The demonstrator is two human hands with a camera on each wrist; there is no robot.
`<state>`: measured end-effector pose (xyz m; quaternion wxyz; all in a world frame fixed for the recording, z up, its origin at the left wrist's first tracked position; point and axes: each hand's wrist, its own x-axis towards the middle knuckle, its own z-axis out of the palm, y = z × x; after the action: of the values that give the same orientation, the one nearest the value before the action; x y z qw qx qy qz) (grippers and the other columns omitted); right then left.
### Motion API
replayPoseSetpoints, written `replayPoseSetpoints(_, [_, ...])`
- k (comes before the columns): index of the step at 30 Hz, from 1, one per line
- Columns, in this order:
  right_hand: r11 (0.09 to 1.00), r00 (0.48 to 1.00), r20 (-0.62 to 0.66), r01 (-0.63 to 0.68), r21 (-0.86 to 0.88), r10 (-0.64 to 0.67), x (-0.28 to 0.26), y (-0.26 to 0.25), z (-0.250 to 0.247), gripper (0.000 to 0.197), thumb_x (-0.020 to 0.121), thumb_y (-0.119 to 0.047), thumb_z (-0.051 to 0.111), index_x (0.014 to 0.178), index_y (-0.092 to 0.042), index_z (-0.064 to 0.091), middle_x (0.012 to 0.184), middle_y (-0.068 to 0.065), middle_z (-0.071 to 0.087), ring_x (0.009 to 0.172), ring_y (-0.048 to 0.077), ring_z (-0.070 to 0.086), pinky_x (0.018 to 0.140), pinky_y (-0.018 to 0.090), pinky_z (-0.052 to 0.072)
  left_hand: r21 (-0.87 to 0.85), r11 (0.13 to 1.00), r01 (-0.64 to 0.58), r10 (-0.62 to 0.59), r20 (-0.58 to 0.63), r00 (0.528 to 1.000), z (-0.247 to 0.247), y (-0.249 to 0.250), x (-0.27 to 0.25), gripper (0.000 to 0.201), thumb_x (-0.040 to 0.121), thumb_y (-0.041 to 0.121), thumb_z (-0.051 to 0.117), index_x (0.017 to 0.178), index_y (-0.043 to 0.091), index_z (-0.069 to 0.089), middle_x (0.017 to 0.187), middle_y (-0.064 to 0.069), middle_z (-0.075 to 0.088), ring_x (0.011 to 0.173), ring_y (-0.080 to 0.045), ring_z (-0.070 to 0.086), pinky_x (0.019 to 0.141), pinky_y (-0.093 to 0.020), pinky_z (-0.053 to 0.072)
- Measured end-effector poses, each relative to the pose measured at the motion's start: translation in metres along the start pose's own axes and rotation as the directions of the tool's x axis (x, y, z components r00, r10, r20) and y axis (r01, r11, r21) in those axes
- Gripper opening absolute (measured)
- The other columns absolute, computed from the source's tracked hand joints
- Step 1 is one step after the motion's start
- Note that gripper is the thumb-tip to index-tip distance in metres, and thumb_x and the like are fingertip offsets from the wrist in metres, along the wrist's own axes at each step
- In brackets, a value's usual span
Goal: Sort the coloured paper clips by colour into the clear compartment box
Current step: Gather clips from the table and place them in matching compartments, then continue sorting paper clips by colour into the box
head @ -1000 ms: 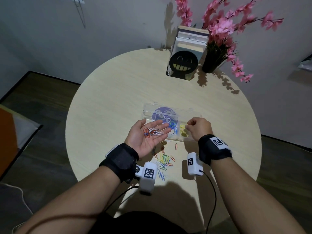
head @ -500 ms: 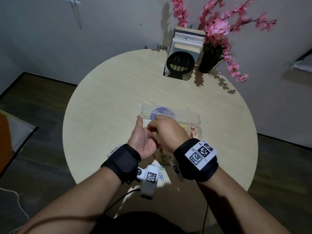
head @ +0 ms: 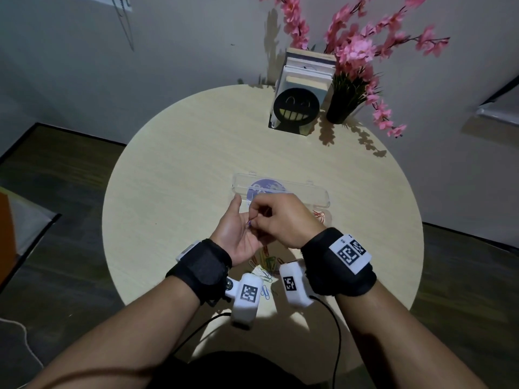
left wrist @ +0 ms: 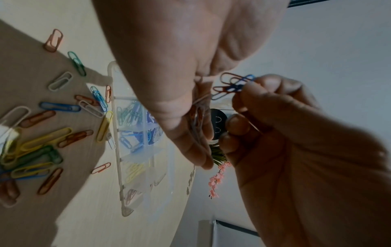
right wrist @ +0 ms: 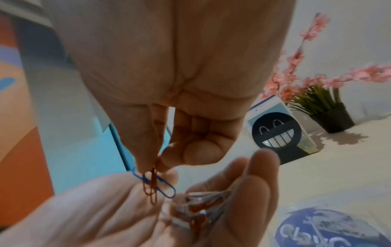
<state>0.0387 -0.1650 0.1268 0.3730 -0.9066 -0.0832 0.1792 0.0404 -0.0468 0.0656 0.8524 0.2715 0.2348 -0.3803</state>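
Note:
My left hand [head: 236,234] is held palm up above the table, its fingers loosely cupped under several red and white clips [right wrist: 203,205]. Over that palm my right hand [head: 255,220] pinches a blue clip [right wrist: 164,189] tangled with red clips [right wrist: 151,190] between thumb and forefinger. The left wrist view shows that same blue clip [left wrist: 239,83]. The clear compartment box [left wrist: 118,167] lies just beyond my hands, with pale blue, blue, yellow and red clips in separate compartments. Its open lid [head: 309,192] lies flat behind. A loose mixed pile of clips [head: 264,262] sits under my wrists.
I stand at a round pale wooden table [head: 182,164]. At its far side are a black smiley bookend [head: 296,110] holding books and a black vase of pink flowers [head: 341,108]. The table's near edge is right below my forearms.
My right hand has left the right end of the box, come over my left palm and taken hold of a blue and red clips there. My left hand has stayed in place.

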Motion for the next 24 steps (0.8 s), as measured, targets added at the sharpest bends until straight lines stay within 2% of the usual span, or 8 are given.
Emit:
replayPoseSetpoints(3, [0.988, 0.998, -0.059, -0.028, 0.149, 0.037, -0.002, 0.007, -0.011, 0.020, 0.077, -0.004, 0.066, 0.071, -0.021, 0.058, 0.062, -0.009, 0.055, 0.056, 0.004, 0.049, 0.057, 0.019, 0.040, 0.036, 0.999, -0.013, 0.013, 0.015, 1.000, 0.002, -0.001, 0.002, 0.072, 0.097, 0.057, 0.021, 0.111, -0.001, 0.061, 0.095, -0.017, 0.070, 0.085, -0.026, 0.070, 0.076, -0.037, 0.059])
replayPoseSetpoints(6, [0.950, 0.991, -0.109, -0.045, 0.309, 0.083, -0.003, 0.018, -0.016, 0.026, 0.072, 0.002, 0.063, 0.064, -0.022, 0.056, 0.056, -0.008, 0.048, 0.054, 0.010, 0.044, 0.058, 0.026, 0.038, 0.072, 0.997, -0.029, 0.027, 0.025, 0.999, 0.004, -0.001, 0.004, 0.066, 0.099, 0.049, 0.025, 0.104, -0.003, 0.065, 0.095, -0.019, 0.069, 0.085, -0.027, 0.070, 0.088, -0.039, 0.053])
replayPoseSetpoints(9, [0.899, 0.984, -0.134, -0.048, 0.436, 0.117, -0.005, 0.023, -0.018, 0.025, 0.073, 0.006, 0.059, 0.066, -0.018, 0.056, 0.057, -0.002, 0.048, 0.054, 0.016, 0.047, 0.057, 0.031, 0.040, 0.090, 0.996, -0.026, 0.024, 0.022, 0.999, 0.007, -0.003, 0.005, 0.057, 0.099, 0.040, 0.030, 0.099, -0.003, 0.068, 0.091, -0.020, 0.070, 0.082, -0.030, 0.071, 0.085, -0.039, 0.054])
replayPoseSetpoints(11, [0.863, 0.976, -0.155, -0.056, 0.502, 0.153, -0.007, 0.026, -0.022, 0.026, 0.077, 0.013, 0.056, 0.070, -0.012, 0.055, 0.058, 0.004, 0.048, 0.048, 0.015, 0.051, 0.052, 0.029, 0.042, 0.080, 0.997, -0.021, 0.020, 0.013, 1.000, 0.008, -0.004, 0.005, 0.052, 0.099, 0.036, 0.031, 0.102, -0.003, 0.065, 0.093, -0.020, 0.070, 0.082, -0.031, 0.071, 0.081, -0.038, 0.056])
replayPoseSetpoints(14, [0.861, 0.944, -0.238, -0.080, 0.503, 0.227, -0.009, 0.040, -0.033, 0.024, 0.078, 0.013, 0.055, 0.070, -0.010, 0.055, 0.057, 0.006, 0.051, 0.043, 0.011, 0.049, 0.047, 0.023, 0.040, 0.042, 0.999, -0.017, 0.016, 0.009, 1.000, 0.008, -0.004, 0.007, 0.047, 0.099, 0.029, 0.032, 0.108, -0.006, 0.061, 0.101, -0.024, 0.069, 0.087, -0.035, 0.070, 0.080, -0.039, 0.056])
replayPoseSetpoints(17, [0.864, 0.882, -0.331, -0.147, 0.481, 0.335, -0.007, 0.073, -0.046, 0.025, 0.075, 0.008, 0.059, 0.064, -0.015, 0.058, 0.062, 0.012, 0.056, 0.048, 0.018, 0.047, 0.051, 0.028, 0.040, 0.014, 1.000, -0.012, 0.012, -0.004, 1.000, 0.008, -0.004, 0.009, 0.043, 0.097, 0.025, 0.033, 0.110, -0.007, 0.060, 0.105, -0.026, 0.067, 0.091, -0.036, 0.069, 0.080, -0.040, 0.056])
replayPoseSetpoints(19, [0.868, 0.834, -0.370, -0.231, 0.441, 0.409, -0.004, 0.098, -0.053, 0.026, 0.074, 0.003, 0.060, 0.060, -0.019, 0.059, 0.062, 0.009, 0.058, 0.052, 0.022, 0.050, 0.054, 0.032, 0.042, -0.004, 1.000, -0.013, 0.013, -0.013, 1.000, 0.007, -0.004, 0.012, 0.042, 0.097, 0.024, 0.034, 0.109, -0.007, 0.060, 0.107, -0.026, 0.067, 0.091, -0.037, 0.069, 0.081, -0.041, 0.055])
replayPoseSetpoints(24, [0.840, 0.755, -0.375, -0.444, 0.311, 0.538, 0.005, 0.143, -0.056, 0.023, 0.075, -0.003, 0.060, 0.060, -0.020, 0.060, 0.062, 0.003, 0.061, 0.063, 0.027, 0.058, 0.064, 0.038, 0.050, -0.014, 1.000, -0.027, 0.026, -0.027, 0.999, 0.007, -0.005, 0.017, 0.041, 0.096, 0.023, 0.035, 0.107, -0.006, 0.062, 0.108, -0.026, 0.067, 0.092, -0.037, 0.069, 0.082, -0.041, 0.054])
